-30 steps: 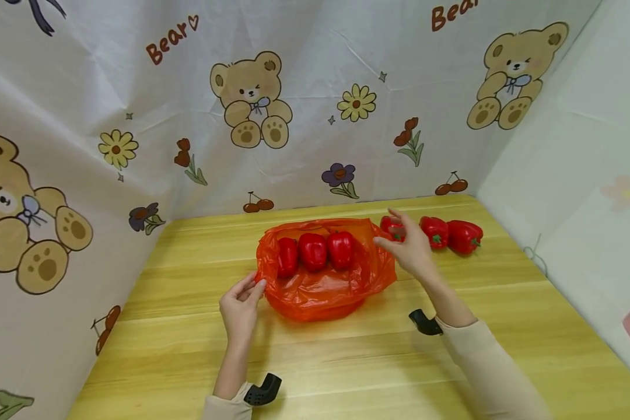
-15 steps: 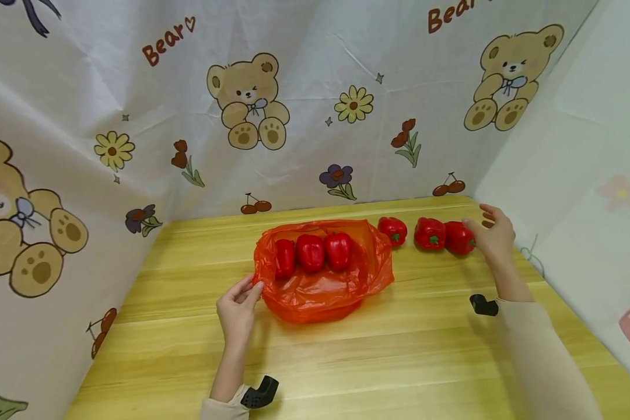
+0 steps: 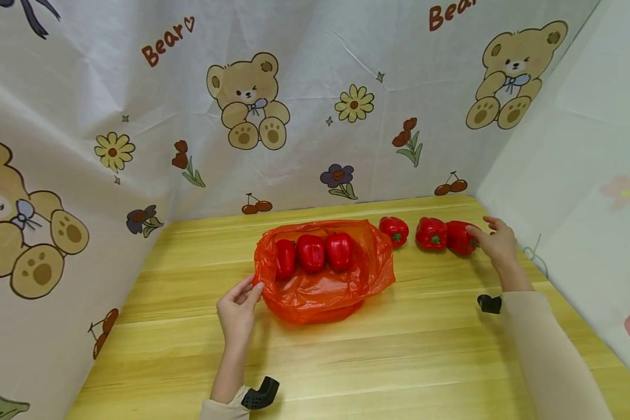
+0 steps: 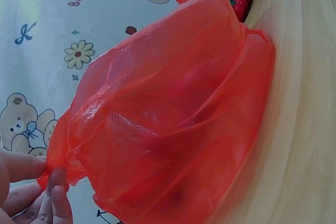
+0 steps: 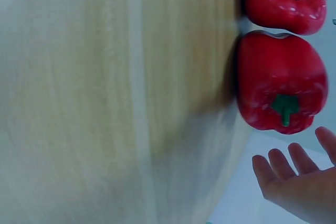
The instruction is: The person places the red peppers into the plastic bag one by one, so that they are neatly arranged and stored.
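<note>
An orange-red plastic bag (image 3: 320, 297) lies with its mouth spread on the table, and three red bell peppers (image 3: 311, 254) sit inside it. My left hand (image 3: 238, 306) pinches the left edge of the bag between thumb and fingers; the left wrist view shows the gathered plastic (image 4: 63, 163) there. At the right, my right hand (image 3: 499, 242) is beside the rightmost bell pepper (image 3: 459, 238), thumb overlapping it. In the right wrist view the fingers (image 5: 281, 163) are spread, just short of that red pepper (image 5: 282, 77) with its green stem.
Two more bell peppers, a middle one (image 3: 431, 234) touching the rightmost and another (image 3: 394, 231) by the bag's right rim, lie toward the back of the wooden table (image 3: 336, 367). A bear-printed cloth (image 3: 304, 105) hangs behind. A thin cord (image 3: 535, 256) shows at the right wall.
My right hand has moved from over the bag's right rim rightward to the rightmost bell pepper, lowering slightly beside it. My left hand keeps its pinch on the bag.
</note>
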A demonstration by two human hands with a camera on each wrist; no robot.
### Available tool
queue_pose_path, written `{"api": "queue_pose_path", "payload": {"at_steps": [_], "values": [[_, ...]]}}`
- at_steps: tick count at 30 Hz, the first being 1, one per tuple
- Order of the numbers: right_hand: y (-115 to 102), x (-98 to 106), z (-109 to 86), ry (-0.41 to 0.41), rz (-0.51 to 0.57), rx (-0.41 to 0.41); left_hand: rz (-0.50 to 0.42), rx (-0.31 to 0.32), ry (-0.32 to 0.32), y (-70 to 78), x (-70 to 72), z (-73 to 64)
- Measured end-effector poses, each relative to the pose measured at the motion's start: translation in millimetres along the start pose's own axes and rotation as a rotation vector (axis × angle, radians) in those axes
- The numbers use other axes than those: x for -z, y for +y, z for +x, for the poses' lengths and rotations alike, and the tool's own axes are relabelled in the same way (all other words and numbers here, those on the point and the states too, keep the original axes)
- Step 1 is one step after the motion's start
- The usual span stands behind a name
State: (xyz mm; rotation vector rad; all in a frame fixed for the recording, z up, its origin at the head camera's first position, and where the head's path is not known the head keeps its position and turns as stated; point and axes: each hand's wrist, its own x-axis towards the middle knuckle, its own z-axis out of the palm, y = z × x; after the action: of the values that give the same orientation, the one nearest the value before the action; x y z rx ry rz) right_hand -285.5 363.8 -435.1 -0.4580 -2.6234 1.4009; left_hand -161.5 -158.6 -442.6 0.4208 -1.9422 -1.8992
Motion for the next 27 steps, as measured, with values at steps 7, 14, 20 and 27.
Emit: {"api": "queue_pose_path", "payload": {"at_steps": [7,14,20,27], "values": [[12.5,-10.6,7.2,-0.051,0.004,-0.035,-0.010,-0.013,-0.003,-1.1,0.2,0.3],[15.1,-14.7,7.9,-0.029,0.012,-0.058,-0.005,-0.028,-0.007,0.6,0.6,0.0],[18.3,-14.8,6.6,-0.031,-0.025,-0.054,-0.006,-0.014,-0.007,1.1,0.3,0.0],[20.3,-14.1,4.5,-0.054,-0.002,-0.056,0.003,-0.007,-0.003,1.1,-0.2,-0.1]]}}
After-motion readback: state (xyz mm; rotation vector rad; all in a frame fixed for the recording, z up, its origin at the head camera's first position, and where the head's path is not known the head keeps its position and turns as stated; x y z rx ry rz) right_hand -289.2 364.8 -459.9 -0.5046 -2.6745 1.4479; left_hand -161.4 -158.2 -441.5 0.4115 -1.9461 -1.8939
